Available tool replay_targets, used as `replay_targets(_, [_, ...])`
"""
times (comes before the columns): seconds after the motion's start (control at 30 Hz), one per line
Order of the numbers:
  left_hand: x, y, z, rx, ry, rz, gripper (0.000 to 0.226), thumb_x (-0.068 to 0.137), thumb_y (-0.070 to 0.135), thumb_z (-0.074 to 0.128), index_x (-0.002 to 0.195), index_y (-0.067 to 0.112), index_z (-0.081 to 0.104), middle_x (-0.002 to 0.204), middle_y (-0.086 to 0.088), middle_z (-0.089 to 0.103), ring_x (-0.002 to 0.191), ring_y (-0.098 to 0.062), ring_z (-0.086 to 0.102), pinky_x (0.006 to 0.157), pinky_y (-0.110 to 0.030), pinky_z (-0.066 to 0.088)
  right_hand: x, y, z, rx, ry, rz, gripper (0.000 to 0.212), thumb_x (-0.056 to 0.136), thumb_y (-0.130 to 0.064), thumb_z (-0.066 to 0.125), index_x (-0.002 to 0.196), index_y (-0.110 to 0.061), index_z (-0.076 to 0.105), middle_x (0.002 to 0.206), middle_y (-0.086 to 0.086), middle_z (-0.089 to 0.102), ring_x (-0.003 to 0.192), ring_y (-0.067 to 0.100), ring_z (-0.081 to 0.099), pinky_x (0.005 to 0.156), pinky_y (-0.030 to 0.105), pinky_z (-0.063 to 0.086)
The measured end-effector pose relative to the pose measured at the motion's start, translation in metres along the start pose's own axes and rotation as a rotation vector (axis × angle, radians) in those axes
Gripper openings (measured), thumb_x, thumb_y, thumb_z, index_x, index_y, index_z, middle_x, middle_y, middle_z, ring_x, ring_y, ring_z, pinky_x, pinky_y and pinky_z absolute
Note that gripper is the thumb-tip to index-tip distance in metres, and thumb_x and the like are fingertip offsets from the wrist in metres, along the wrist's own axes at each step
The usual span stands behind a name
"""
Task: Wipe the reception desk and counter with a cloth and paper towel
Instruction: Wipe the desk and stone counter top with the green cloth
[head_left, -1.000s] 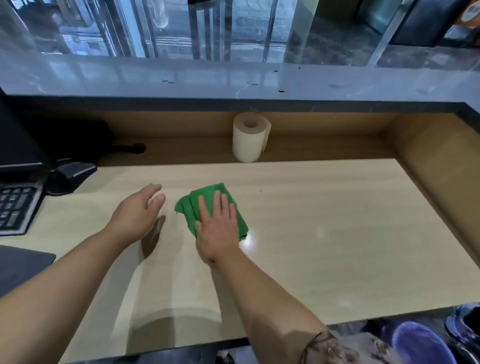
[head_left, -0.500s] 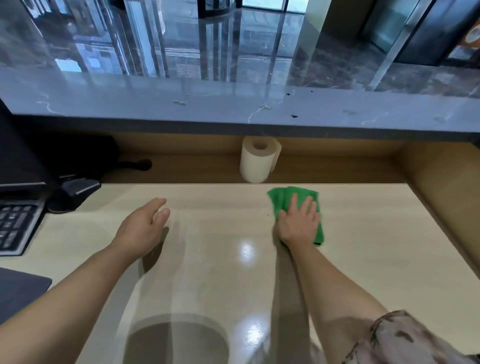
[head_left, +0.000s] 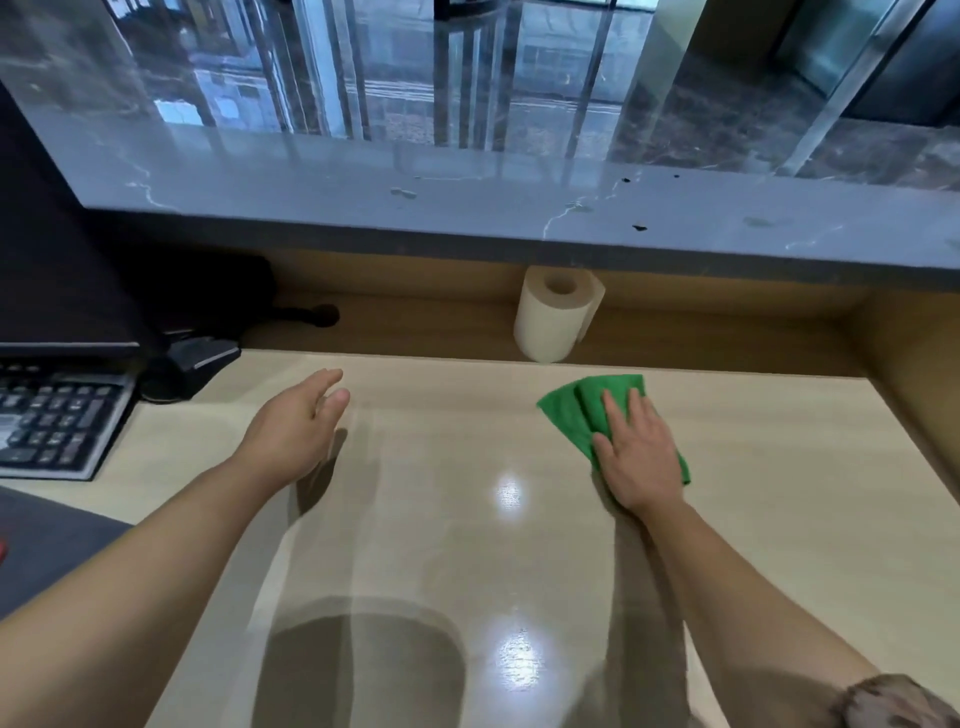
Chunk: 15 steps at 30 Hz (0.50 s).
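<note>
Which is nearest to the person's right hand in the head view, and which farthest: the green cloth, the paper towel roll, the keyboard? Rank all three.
From the right hand:
1. Green cloth: directly under the palm, touching.
2. Paper towel roll: upright behind the desk's back edge, slightly left.
3. Keyboard: far left edge, beyond the left hand.

Bright overhead light leaves two white glare spots on the glossy pale wooden desk top (head_left: 753, 519) at lower centre. Soft arm and head shadows fall there. Frame edges bow from wide-angle distortion; the lower right corner blurs.
</note>
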<state>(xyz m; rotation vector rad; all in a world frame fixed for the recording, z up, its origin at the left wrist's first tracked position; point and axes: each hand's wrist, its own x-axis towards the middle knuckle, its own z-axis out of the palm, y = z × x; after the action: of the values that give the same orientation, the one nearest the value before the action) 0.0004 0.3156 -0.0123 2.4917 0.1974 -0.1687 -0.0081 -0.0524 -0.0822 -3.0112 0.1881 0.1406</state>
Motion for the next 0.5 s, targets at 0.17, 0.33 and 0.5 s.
replay_targets(0.17, [-0.012,-0.036,-0.014,-0.020,0.030,-0.039,0.045,0.100,0.036,0.041,0.142,0.019,0.045,0.146,-0.003,0.048,0.134,-0.024,0.043,0.111,-0.038,0.033,0.002,-0.011,0.005,0.024,0.009,0.287,0.061,0.101,-0.036,0.030,0.156,-0.020,0.008,0.161,0.018,0.003,0.148,0.033,0.003,0.119,0.043,0.009])
replay_targets(0.33, [-0.026,-0.065,-0.030,-0.056,0.053,-0.090,0.045,0.100,0.036,0.041,0.143,0.021,0.044,0.144,-0.003,0.049,0.133,-0.024,0.044,0.107,-0.036,0.033,-0.018,-0.165,0.026,0.038,-0.019,-0.002,0.060,0.102,-0.038,0.026,0.155,-0.023,0.002,0.161,0.017,-0.005,0.149,0.032,-0.004,0.120,0.044,0.000])
replay_targets(0.5, [-0.037,-0.092,-0.044,-0.066,0.075,-0.080,0.045,0.100,0.034,0.044,0.142,0.019,0.045,0.142,-0.005,0.051,0.130,-0.024,0.047,0.105,-0.035,0.035,-0.057,-0.292,0.043,-0.014,-0.143,-0.405,0.060,0.103,-0.043,0.021,0.154,-0.027,-0.007,0.159,0.014,-0.018,0.147,0.031,-0.019,0.120,0.045,-0.008])
